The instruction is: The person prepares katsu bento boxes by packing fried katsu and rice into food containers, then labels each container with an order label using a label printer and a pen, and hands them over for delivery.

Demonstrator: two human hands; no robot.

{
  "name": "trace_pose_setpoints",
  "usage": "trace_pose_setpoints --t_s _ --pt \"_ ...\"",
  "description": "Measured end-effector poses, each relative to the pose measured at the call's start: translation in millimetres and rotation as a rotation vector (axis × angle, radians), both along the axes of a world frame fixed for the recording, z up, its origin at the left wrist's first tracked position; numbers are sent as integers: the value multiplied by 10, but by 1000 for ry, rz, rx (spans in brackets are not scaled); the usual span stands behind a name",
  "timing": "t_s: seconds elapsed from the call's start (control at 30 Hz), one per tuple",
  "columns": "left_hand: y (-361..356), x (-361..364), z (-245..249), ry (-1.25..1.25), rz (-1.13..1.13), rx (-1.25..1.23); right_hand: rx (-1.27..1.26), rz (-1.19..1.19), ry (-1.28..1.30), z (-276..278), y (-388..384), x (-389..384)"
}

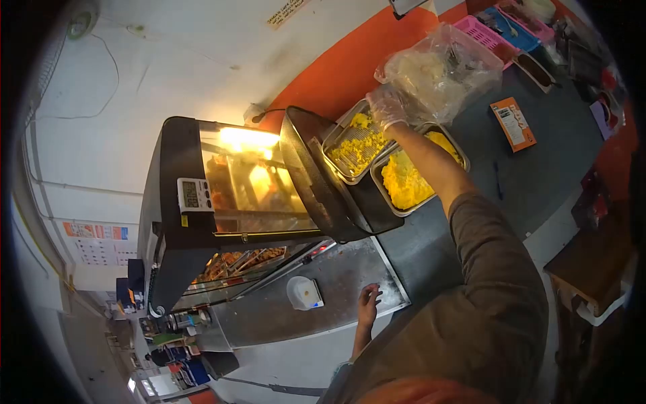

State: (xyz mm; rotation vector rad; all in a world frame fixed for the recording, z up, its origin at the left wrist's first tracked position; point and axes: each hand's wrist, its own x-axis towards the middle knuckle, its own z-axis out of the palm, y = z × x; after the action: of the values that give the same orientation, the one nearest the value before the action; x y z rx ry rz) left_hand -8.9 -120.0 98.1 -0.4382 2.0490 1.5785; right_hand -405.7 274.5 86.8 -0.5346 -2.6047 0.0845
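Note:
My right hand [387, 110], in a clear plastic glove, reaches over the far ends of two metal trays. Its fingers are too indistinct to show whether they hold anything. Below the glove, one metal tray [326, 149] has scattered yellow crumbly food [360, 149] on its ribbed bottom. Beside it, partly under my forearm, a second metal tray [404, 214] is heaped with yellow food [406, 182]. My bare left hand [368, 299] hangs by the metal counter's edge, fingers loosely curled and apart, with nothing in them. Nearest to it is a small scale [316, 303] bearing a white bowl [301, 291].
A lit glass warming cabinet [252, 178] with a digital timer [196, 194] stands left of the trays. A clear plastic bag [431, 71] lies beyond my right hand. On the dark table [471, 178] are an orange box [513, 125], a pen [498, 180] and a pink basket [481, 32].

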Motion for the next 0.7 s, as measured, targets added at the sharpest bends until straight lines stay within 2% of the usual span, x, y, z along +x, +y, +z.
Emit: trace_pose_setpoints --t_s 0.03,0.07,0.1,0.17,0.2,0.23,0.27,0.3,0.37,0.43,0.47,0.53,0.57,0.63,0.67,0.7 --pt "-19 12 5 -7 -13 -25 38 104 105 -333 -46 -213" --pt "-76 50 -47 -19 -6 -41 72 205 206 -419 -88 -268" --pt "-149 124 -74 -22 -15 -59 54 194 204 -499 -79 -336" --pt "-239 203 -99 -20 -16 -67 -424 123 -537 -290 111 -255" --pt "-282 235 -76 -21 -46 -110 -446 96 -545 -221 215 -188" --pt "-282 261 -16 -38 -68 -126 -604 52 -530 -160 268 -121" --pt "-262 297 45 -52 -14 -116 -755 16 -511 -196 289 -106" --pt "-250 315 69 -60 47 -100 -761 10 -519 -276 336 -128" --pt "-254 361 41 -94 64 -98 -596 414 -344 -409 517 -202" --pt "-172 278 81 -78 45 -103 -838 323 -503 -746 734 -628" --pt "-97 201 141 -62 19 -103 -840 307 -510 -709 773 -621" --pt "-48 23 123 -41 -16 -25 -210 635 -523 -510 856 -577" --pt "20 -78 151 -10 -35 50 -208 620 -530 -450 865 -508" --pt "226 -285 329 3 -125 79 96 520 -436 -354 843 -319" --pt "342 -393 421 22 -204 100 100 506 -440 -343 869 -235" --pt "405 -478 458 20 -218 106 -84 394 -332 -334 872 -142"
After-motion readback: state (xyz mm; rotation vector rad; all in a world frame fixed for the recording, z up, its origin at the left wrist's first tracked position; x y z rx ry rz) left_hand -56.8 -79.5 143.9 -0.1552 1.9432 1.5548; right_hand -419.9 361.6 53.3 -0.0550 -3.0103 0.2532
